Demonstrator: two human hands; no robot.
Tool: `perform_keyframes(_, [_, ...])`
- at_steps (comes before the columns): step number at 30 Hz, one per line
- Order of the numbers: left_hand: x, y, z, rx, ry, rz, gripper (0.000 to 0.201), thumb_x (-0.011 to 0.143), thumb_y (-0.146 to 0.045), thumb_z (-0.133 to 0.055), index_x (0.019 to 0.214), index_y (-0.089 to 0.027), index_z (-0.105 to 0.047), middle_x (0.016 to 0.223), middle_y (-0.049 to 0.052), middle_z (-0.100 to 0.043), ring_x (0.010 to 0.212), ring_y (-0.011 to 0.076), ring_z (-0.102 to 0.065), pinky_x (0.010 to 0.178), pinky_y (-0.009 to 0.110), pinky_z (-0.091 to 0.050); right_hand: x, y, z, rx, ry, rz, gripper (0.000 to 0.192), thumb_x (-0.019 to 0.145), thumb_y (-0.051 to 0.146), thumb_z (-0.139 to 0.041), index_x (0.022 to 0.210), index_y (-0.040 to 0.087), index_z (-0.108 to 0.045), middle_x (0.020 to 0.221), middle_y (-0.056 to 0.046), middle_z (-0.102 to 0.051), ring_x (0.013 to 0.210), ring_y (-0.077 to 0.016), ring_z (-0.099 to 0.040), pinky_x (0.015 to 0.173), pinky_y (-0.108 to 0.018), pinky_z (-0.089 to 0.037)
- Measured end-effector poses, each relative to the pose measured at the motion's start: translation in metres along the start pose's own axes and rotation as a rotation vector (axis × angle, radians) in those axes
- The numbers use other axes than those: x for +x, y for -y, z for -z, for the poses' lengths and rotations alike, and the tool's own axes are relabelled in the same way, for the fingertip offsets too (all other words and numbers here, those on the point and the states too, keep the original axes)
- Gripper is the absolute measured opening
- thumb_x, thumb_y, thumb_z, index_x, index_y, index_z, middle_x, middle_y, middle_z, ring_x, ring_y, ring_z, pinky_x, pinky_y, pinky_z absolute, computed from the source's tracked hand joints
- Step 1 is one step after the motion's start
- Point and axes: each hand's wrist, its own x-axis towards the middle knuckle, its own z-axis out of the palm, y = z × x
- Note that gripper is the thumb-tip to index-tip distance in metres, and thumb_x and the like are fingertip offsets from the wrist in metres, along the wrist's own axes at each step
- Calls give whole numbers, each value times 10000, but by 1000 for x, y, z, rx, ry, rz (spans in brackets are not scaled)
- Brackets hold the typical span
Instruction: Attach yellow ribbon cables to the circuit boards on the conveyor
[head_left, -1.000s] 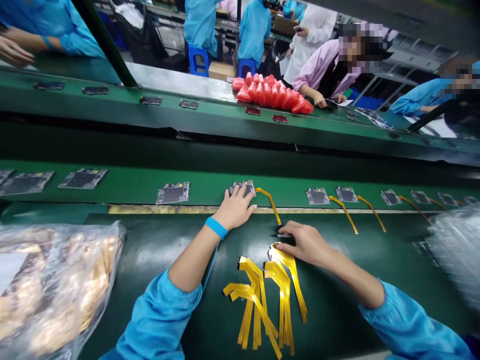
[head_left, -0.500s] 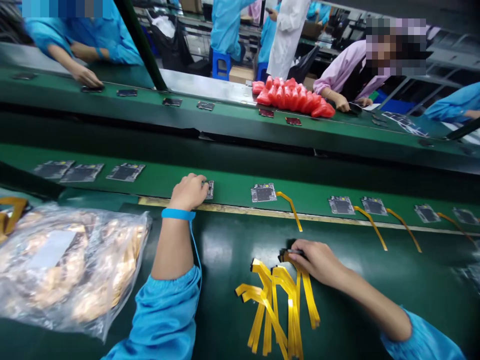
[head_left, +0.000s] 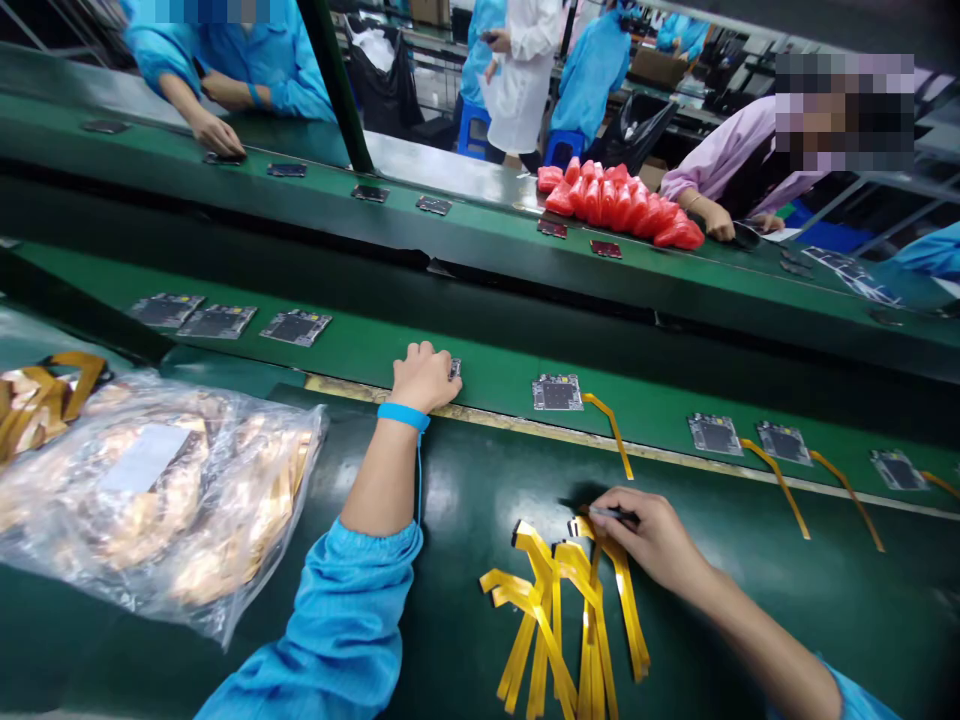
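**Operator:** State the condition of the fingers.

**Technician:** Right hand [head_left: 656, 537]: thumb and forefinger are drawn together on a slim dark item [head_left: 618, 514]. Whether it is a tool or a cable end cannot be told. Left hand [head_left: 421, 380]: fingers bent over a circuit board [head_left: 455, 369], one edge exposed at their right. The fingertips are hidden; grip or mere contact cannot be told.

**Operator:** Locate the yellow ribbon cables.

**Technician:** The yellow ribbon cables [head_left: 627, 600] lie in a loose pile, beginning at the right fingertips and spreading leftward and toward the wearer. Their long axes run roughly from the fingertips toward the wearer; the short bent ends lie at the far side. The right hand is nearer.

**Operator:** Locate the covered board from the right fingertips.

**Technician:** To their left and farther from the wearer, well apart. The left hand is nearer to it.

**Operator:** Identify items farther out.

**Technician:** A second board [head_left: 557, 393] lies to the right of the left fingers. Its attached ribbon [head_left: 617, 440] slants toward the right fingers and ends short of them. A clear bag [head_left: 247, 545] lies left of the left fingers, nearer the wearer.
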Motion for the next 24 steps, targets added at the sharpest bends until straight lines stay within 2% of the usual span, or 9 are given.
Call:
perform_keyframes(5, [1, -5, -6, 14, -2, -25, 330, 910, -325, -551, 1107, -165, -762, 1257, 212, -623, 1259, 405, -509, 950, 555, -525, 9, 11, 1, 92, -70, 56, 289, 988, 491, -602, 909, 264, -761, 842, -68, -750, 723, -220, -689, 643, -328, -533])
perform_keyframes(10, [1, -15, -10, 15, -16, -10, 374, 900, -332, -550, 1141, -148, -769, 1262, 225, -630, 1254, 416, -508, 955, 573, -524, 24, 35, 6, 174, -104, 132, 323, 989, 516, -613, 866, 246, -744, 854, -72, -714, 676, -187, -637, 569, -294, -485])
perform_keyframes(14, [0, -24, -11, 14, -32, 17, 405, 904, -300, -540, 1177, -103, -766, 1268, 254, -625, 1253, 428, -507, 951, 581, -527, 44, 48, 4, 220, -90, 157, 321, 977, 516, -635, 889, 230, -751, 852, -64, -737, 717, -185, -662, 638, -292, -524])
perform_keyframes(20, [4, -16, -7, -57, -7, 6, 401, 966, -194, -431, 1155, -112, -775, 1231, 238, -654, 1247, 393, -545, 967, 523, -537, 104, 47, -12, 372, -124, 104, 367, 876, 540, -711, 980, 189, -730, 908, -74, -773, 801, -208, -708, 739, -320, -558])
perform_keyframes(24, [6, -6, -8, -96, -7, -61, 322, 960, -223, -494, 1059, -151, -792, 1204, 197, -676, 1210, 361, -583, 982, 474, -539, 158, 47, -27, 327, -144, 96, 318, 887, 486, -676, 879, 172, -723, 868, -74, -777, 782, -212, -694, 720, -308, -514])
